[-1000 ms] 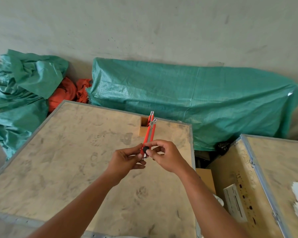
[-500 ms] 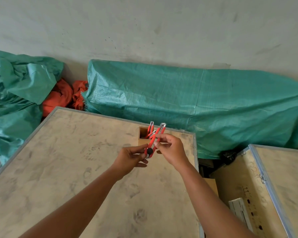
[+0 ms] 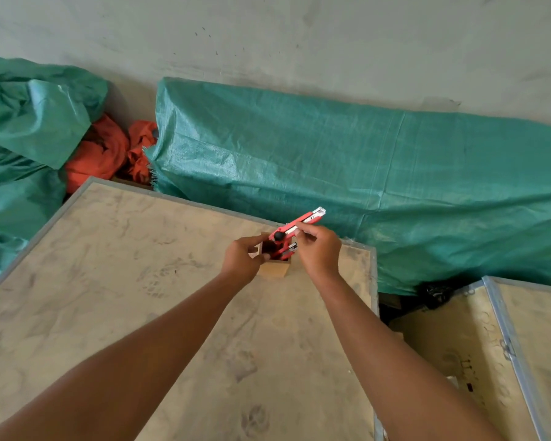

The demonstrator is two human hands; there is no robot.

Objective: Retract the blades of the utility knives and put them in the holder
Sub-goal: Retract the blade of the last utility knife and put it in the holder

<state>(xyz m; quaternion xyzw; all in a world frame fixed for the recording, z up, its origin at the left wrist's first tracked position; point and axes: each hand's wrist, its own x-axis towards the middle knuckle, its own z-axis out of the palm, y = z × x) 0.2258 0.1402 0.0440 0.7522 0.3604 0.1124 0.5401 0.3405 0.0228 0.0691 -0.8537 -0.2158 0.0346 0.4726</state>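
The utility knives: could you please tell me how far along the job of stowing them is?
Done: one red knife already stands in the wooden holder. In hand: the right hand holds a second knife tilted above the holder, which the left hand steadies. Left: lowering that knife in; whether its blade is fully retracted is unclear. No other knives lie on the crate.

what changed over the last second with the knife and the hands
The right hand carried the red utility knife forward to just above the wooden holder, tilting it. The left hand let go of it and now grips the holder. Another red knife stayed in the holder.
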